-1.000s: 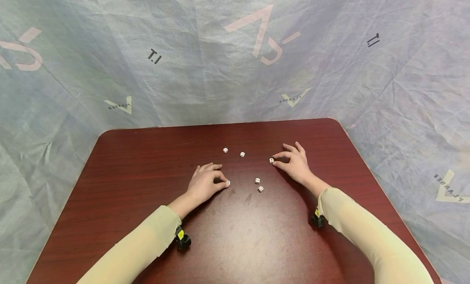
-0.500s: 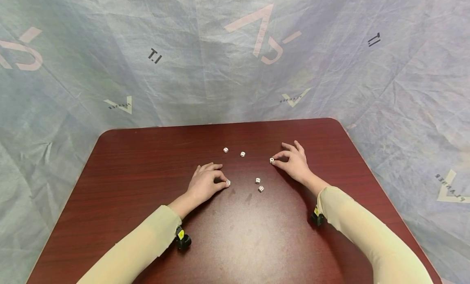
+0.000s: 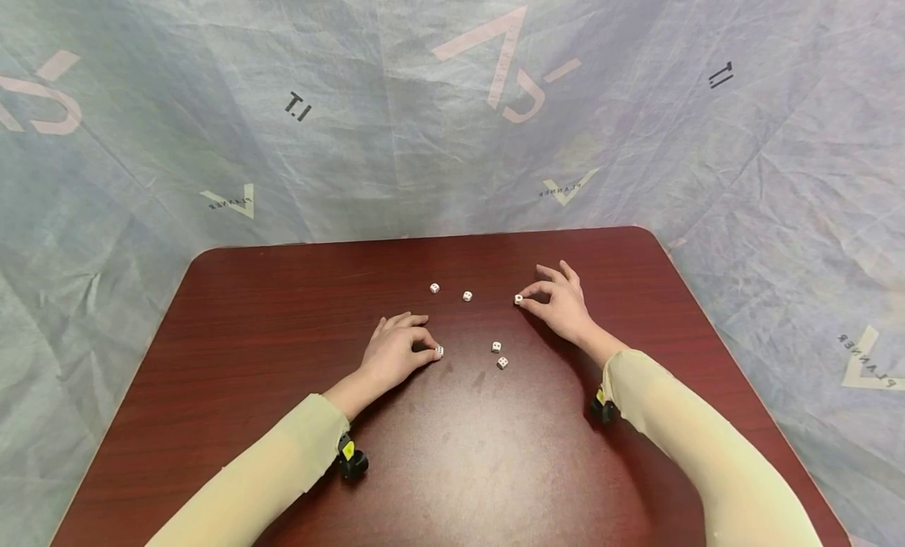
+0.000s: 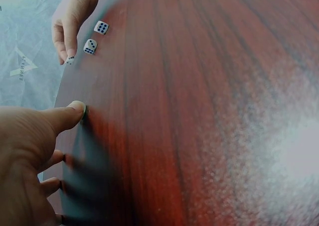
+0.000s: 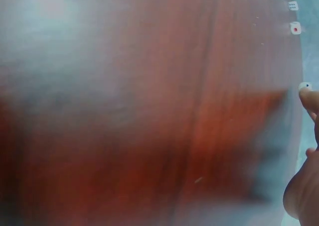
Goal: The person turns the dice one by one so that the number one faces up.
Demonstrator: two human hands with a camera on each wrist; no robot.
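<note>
Between thumb and forefinger my left hand pinches a white die, left of the table's centre; in the left wrist view the thumb mostly hides it. My right hand pinches another white die at its fingertips, farther back on the right, its other fingers raised. That die also shows in the right wrist view, just past the thumb tip. Two loose dice lie between the hands, one die right behind another die. Farther back rest a die and, to its right, a die.
The dark red wooden table has rounded far corners. Pale printed cloth hangs behind it and along both sides. A small black wrist camera sits under the left sleeve, and another camera under the right.
My right hand has moved slightly away from me and to the left, carrying its die along. The left hand and the loose dice stay where they were.
</note>
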